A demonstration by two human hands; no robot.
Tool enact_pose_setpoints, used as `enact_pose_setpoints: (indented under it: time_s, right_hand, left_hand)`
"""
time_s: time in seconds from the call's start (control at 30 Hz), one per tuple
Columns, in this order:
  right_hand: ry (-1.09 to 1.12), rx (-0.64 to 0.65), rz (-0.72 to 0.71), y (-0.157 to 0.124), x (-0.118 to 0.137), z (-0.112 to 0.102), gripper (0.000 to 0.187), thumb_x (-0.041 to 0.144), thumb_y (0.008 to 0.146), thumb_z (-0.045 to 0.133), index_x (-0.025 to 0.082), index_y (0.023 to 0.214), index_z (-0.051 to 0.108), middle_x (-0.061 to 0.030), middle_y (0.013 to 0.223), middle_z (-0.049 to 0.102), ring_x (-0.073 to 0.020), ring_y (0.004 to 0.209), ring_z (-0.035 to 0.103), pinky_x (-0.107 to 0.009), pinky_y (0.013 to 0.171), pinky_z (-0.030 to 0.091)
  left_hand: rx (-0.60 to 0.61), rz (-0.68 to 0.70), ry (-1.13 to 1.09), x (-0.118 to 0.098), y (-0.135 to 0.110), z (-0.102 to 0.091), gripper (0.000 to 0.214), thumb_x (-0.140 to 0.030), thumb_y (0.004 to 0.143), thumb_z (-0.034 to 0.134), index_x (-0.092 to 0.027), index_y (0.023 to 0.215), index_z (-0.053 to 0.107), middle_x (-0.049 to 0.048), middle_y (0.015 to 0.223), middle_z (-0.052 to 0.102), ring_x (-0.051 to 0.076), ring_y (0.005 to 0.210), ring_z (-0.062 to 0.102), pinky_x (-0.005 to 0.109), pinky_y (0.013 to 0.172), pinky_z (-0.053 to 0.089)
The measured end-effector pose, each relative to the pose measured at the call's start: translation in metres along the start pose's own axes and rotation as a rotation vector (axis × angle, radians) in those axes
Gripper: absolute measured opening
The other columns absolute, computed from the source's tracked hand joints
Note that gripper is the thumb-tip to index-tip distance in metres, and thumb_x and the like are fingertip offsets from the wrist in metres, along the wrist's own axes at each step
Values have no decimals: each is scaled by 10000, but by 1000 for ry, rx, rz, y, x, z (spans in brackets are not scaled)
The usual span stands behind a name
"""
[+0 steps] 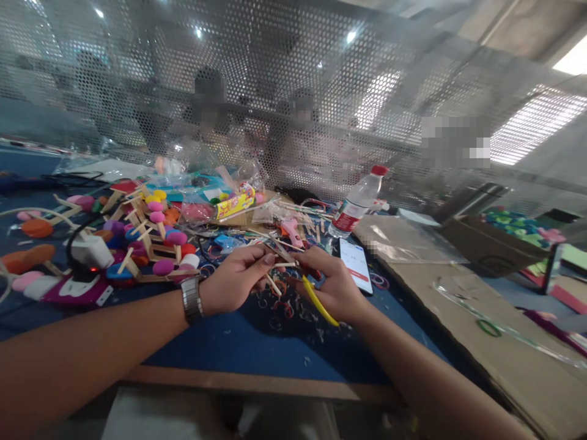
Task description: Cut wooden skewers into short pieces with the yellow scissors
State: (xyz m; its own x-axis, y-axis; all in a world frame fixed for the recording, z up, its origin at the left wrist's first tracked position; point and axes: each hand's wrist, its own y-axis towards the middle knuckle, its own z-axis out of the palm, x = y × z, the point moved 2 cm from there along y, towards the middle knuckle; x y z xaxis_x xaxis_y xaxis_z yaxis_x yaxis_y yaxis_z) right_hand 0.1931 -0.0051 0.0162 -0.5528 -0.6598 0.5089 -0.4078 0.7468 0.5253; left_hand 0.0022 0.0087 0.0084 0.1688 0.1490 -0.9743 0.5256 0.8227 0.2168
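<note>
My left hand, with a metal watch on its wrist, pinches a small piece made of thin wooden sticks. My right hand is closed round a hand tool with yellow and red handles. The tool's grey metal end points toward the left fingertips, close to the sticks; whether it is pliers or scissors I cannot tell. Beneath both hands, small rubber bands and scraps are scattered on the blue table. Just beyond them lies a pink glue gun.
Stick-built pieces with coloured discs crowd the left, near a purple power strip with a white plug. A phone and a water bottle are at right. Cardboard covers the right side; people sit beyond the perforated screen.
</note>
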Motion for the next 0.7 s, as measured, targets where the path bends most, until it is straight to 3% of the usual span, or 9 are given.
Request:
enact_pose_setpoints:
  time_s: [0.27, 0.7]
  right_hand:
    - [-38, -9, -41, 1, 3, -1, 269, 248, 832, 628, 181, 1070, 736, -40, 721, 638, -187, 670, 536, -334, 661, 444]
    - [-10, -31, -48, -1, 1, 1, 276, 269, 835, 646, 180, 1082, 730, -39, 732, 638, -175, 665, 521, -308, 620, 433]
  left_hand:
    - [4, -18, -81, 8, 0, -2, 459, -606, 823, 662, -150, 874, 656, -57, 638, 427, 51, 476, 340, 197, 444, 307]
    - [20, 11, -58, 3, 0, -1, 444, -588, 847, 647, -145, 880, 662, -55, 639, 442, 46, 484, 363, 182, 454, 322]
